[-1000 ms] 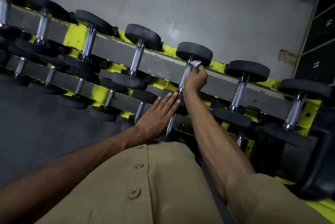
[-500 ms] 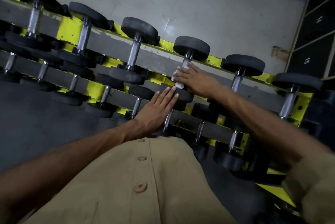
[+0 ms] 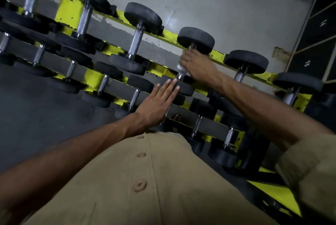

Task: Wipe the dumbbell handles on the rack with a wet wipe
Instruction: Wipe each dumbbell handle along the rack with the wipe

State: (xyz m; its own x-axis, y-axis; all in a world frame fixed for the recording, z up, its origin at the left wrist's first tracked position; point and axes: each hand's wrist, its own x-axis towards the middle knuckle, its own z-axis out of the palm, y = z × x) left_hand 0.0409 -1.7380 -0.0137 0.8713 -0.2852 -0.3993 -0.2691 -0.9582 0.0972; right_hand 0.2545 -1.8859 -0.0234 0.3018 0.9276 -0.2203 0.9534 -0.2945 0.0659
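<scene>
Currently: my right hand [image 3: 198, 67] grips wet wipe [image 3: 180, 66] round one top-row dumbbell handle [image 3: 181, 73], mid-wipe; left hand [image 3: 156, 104] flat, fingers spread, bracing. Next, I judge: the handle [image 3: 240, 76] just right.

1. Premises: a gym free-weights area.
2. Evidence: a tiered yellow-and-grey dumbbell rack [image 3: 69, 11] carrying rows of black round-headed dumbbells [image 3: 135, 40] with chrome handles.
3. Behind the rack: a scuffed, painted grey wall [image 3: 227, 6].
4. Right of the rack: dark stacked blocks [image 3: 316, 50] bearing white numerals, including "15".
5. Below the rack: dark floor [image 3: 27, 115].
</scene>
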